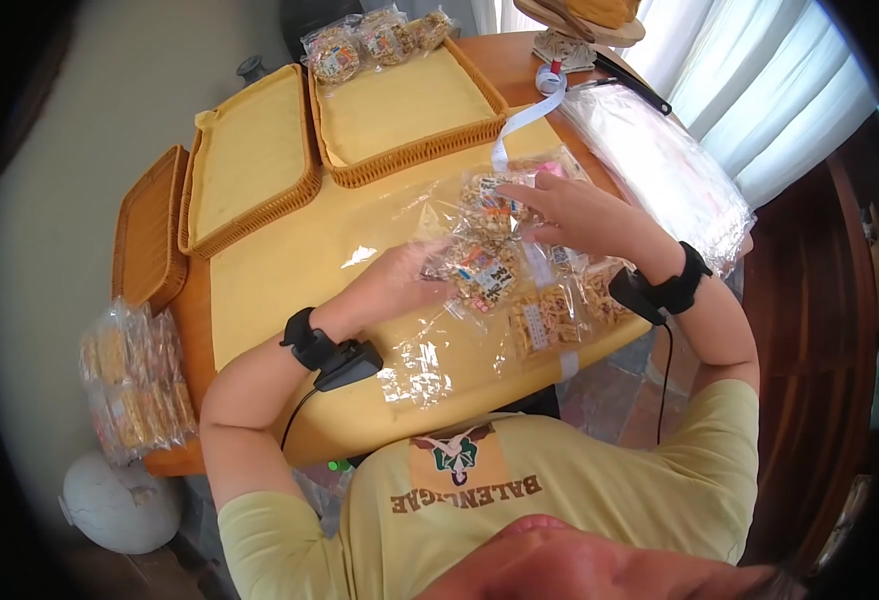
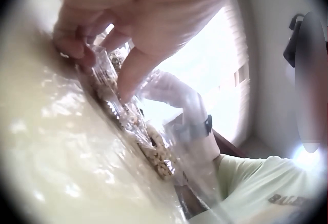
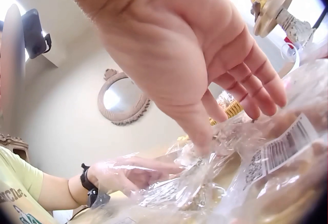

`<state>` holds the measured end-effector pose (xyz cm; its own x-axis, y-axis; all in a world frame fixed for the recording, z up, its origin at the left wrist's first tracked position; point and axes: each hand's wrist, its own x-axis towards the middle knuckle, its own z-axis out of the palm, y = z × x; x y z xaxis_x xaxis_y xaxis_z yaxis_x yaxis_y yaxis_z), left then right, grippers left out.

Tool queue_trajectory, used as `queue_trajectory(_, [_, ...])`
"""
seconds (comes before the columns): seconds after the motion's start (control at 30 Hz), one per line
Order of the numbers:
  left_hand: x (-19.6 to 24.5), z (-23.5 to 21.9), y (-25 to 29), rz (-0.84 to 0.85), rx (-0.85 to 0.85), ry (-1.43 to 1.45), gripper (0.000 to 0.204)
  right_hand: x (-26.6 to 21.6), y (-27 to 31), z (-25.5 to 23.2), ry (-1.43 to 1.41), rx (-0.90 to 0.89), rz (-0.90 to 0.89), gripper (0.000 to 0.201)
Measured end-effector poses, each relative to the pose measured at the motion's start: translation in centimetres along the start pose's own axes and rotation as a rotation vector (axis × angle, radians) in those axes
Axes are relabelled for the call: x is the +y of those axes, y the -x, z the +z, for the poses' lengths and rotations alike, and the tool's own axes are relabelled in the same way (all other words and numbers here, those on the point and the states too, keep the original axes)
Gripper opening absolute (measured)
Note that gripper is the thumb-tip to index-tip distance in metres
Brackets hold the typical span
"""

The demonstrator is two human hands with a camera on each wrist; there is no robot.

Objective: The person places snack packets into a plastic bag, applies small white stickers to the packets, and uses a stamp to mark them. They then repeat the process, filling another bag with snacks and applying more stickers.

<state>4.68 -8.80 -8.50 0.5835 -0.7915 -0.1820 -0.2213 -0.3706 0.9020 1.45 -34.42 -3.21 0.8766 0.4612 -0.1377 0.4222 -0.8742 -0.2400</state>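
My left hand [image 1: 400, 283] pinches the edge of a clear-wrapped puffed-grain snack packet [image 1: 485, 274], with thumb on one side and fingers on the other in the left wrist view. A large clear plastic bag [image 1: 415, 375] lies around it, its film overlapping this hand. Fingers extended, my right hand [image 1: 588, 215] hovers over another snack packet [image 1: 495, 203] just beyond; its thumb is right at the crinkled wrapping in the right wrist view. Nearer me lie a flat snack packet [image 1: 543, 322] and, to its right, a further packet [image 1: 605, 290].
Cloth-lined wicker trays [image 1: 255, 165] [image 1: 395, 110] stand at the back, with wrapped round snacks [image 1: 375, 45] behind. Flat packets [image 1: 135, 380] are piled at the left edge. A stack of clear bags [image 1: 660, 150], white ribbon [image 1: 520, 125] and a black-handled tool [image 1: 635, 82] lie at the right.
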Motion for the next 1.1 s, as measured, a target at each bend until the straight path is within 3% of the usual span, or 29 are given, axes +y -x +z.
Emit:
queue_trajectory(0.07, [0.7, -0.2, -0.2, 0.073, -0.013, -0.018, 0.045, 0.7, -0.4, 0.8, -0.059, 0.087, -0.120, 0.057])
queue_trajectory(0.2, [-0.2, -1.1, -1.8, 0.195, -0.092, -0.028, 0.038, 1.1, -0.8, 1.0, -0.085, 0.064, -0.123, 0.058])
queue_trajectory(0.33, [0.8, -1.3, -1.7, 0.134, -0.073, -0.185, 0.032, 0.4, -0.3, 1.0, -0.094, 0.093, -0.077, 0.059])
queue_trajectory(0.4, [0.4, -1.3, -1.6, 0.451, -0.001, -0.622, 0.025, -0.4, -0.2, 1.0, -0.102, 0.096, -0.047, 0.059])
queue_trajectory(0.53, [2.4, -0.5, -0.2, 0.416, 0.083, -0.734, 0.023, -0.4, -0.2, 1.7, -0.047, 0.164, -0.026, 0.057])
queue_trajectory(0.7, [2.7, -1.2, -0.5, 0.586, 0.365, -0.894, 0.024, 0.2, 0.4, 1.2, -0.255, 0.208, -0.056, 0.056])
queue_trajectory(0.73, [2.3, -1.2, -1.0, 0.585, 0.369, -0.897, 0.024, 0.5, 0.4, 1.4, -0.232, 0.234, -0.087, 0.058])
queue_trajectory(0.8, [1.1, -1.0, -2.3, 0.745, 0.384, -0.936, 0.033, 0.7, 0.5, 1.2, -0.208, 0.264, -0.118, 0.059])
queue_trajectory(0.83, [1.5, -0.9, -2.4, 0.745, 0.384, -0.937, 0.033, 0.5, 0.7, 0.7, -0.251, 0.215, -0.098, 0.062])
queue_trajectory(0.9, [2.3, -0.8, -2.6, 0.501, 0.153, -0.578, 0.037, 0.7, 0.9, 0.6, -0.299, 0.164, -0.076, 0.064])
queue_trajectory(0.93, [3.0, -0.6, -2.9, 0.499, 0.151, -0.578, 0.037, 1.0, 0.9, 0.6, -0.323, 0.128, -0.060, 0.067])
queue_trajectory(1.0, [4.3, -0.6, -3.5, 0.136, 0.076, -0.602, 0.037, 1.4, 1.1, 0.6, -0.347, 0.095, -0.045, 0.070])
queue_trajectory(1.03, [3.7, -0.9, -4.0, 0.135, 0.076, -0.604, 0.037, 1.5, 1.4, 0.6, -0.302, 0.146, -0.047, 0.073])
queue_trajectory(1.1, [1.7, -1.2, -5.0, 0.596, 0.158, -1.114, 0.034, 2.1, 1.9, 0.4, -0.261, 0.196, -0.049, 0.076])
